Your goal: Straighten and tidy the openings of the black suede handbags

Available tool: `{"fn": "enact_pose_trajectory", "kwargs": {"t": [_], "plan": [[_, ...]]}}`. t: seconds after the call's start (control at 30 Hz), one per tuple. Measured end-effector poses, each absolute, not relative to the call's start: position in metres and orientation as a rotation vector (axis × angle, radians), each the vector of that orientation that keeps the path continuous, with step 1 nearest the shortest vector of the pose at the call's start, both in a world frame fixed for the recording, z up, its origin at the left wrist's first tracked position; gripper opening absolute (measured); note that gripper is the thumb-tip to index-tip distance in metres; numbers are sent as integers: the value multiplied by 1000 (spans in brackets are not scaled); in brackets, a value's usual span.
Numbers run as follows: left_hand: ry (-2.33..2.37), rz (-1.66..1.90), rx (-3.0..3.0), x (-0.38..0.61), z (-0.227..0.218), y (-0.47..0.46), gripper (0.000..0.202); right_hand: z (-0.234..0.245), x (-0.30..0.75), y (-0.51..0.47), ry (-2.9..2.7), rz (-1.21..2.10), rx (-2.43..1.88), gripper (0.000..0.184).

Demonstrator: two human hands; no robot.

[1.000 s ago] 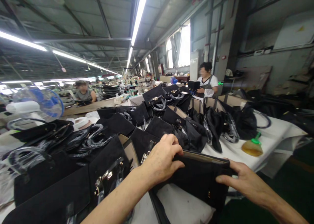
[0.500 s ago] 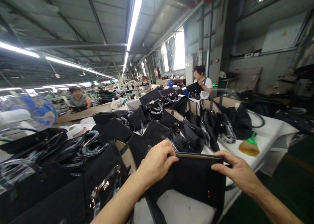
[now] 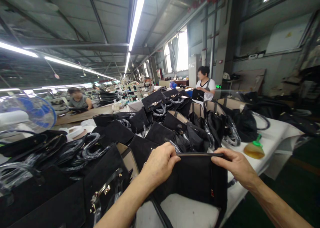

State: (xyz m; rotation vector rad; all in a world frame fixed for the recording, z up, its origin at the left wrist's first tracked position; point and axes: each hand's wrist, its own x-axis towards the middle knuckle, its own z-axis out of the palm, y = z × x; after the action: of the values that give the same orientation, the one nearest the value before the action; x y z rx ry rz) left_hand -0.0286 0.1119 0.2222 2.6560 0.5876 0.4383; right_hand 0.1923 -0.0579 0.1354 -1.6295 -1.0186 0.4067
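A black handbag (image 3: 195,178) with a short zipper on its right side stands at the front of the white table (image 3: 190,209). My left hand (image 3: 161,161) pinches its top edge on the left, thumb toward me. At the top right corner, my right hand (image 3: 235,166) grips the same edge between thumb and fingers. The edge stretches nearly level between both hands. Just left of my left forearm sits another black handbag (image 3: 110,178) with a gold clasp and beige lining. The fingertips behind the edge are hidden.
Black handbags with plastic-wrapped handles (image 3: 92,148) are heaped across the table. A bottle of amber liquid with a green spout (image 3: 254,148) stands at right. A blue fan (image 3: 37,111) is at left. One co-worker (image 3: 206,83) handles a black bag beyond the heap; another person (image 3: 77,100) sits further left.
Both hands keep their hold on the handbag. My right hand has shifted slightly left and up along the edge. The co-worker at the back has lowered the black bag.
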Motion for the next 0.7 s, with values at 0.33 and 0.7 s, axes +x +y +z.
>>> {"fn": "enact_pose_trajectory", "kwargs": {"t": [0.33,0.7], "plan": [[679,430,2663,-28,223,114,22,142,186,-47,-1064,311,-1661,34],[748,409,2653,-25,228,108,23,171,182,-39,-1408,271,-1687,25]]}}
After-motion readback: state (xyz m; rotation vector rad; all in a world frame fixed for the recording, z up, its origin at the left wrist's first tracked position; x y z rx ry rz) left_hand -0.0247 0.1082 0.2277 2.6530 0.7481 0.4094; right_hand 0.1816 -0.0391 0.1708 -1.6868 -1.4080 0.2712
